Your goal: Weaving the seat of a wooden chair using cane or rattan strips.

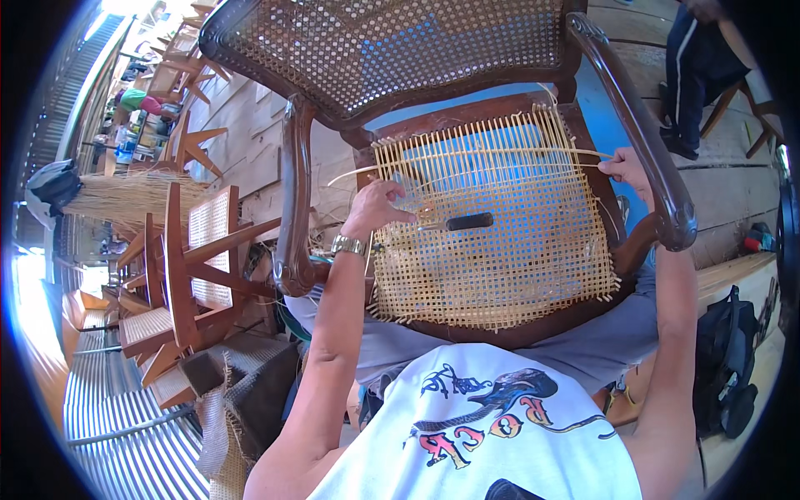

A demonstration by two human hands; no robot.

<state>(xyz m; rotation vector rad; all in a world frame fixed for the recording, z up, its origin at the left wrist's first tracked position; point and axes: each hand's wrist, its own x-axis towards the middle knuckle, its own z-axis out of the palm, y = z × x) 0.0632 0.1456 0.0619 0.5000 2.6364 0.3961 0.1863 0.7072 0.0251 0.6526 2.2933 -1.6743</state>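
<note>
A dark brown wooden armchair stands before me, its seat frame point(492, 335) carrying an open cane weave point(500, 275). The lower part is closely woven; farther up, mostly upright strands show with gaps between them. A long cane strand point(350, 176) crosses the upper weave and sticks out past its left edge. At the right edge, my right hand point(631, 172) is closed, thumb and fingers pinching a strand's end. My left hand point(377, 208) rests at the weave's left side, thumb and fingers apart. Beside it, a black-handled tool point(469, 222) lies on the weave, its tip hard to make out.
The chair's caned backrest point(392, 58) rises beyond the seat, with its left armrest point(296, 192) and right armrest point(633, 108) flanking my arms. Other wooden chairs point(179, 275) stand at left, near loose cane point(137, 196). A person point(696, 75) is at far right; a black bag point(727, 362) sits at right.
</note>
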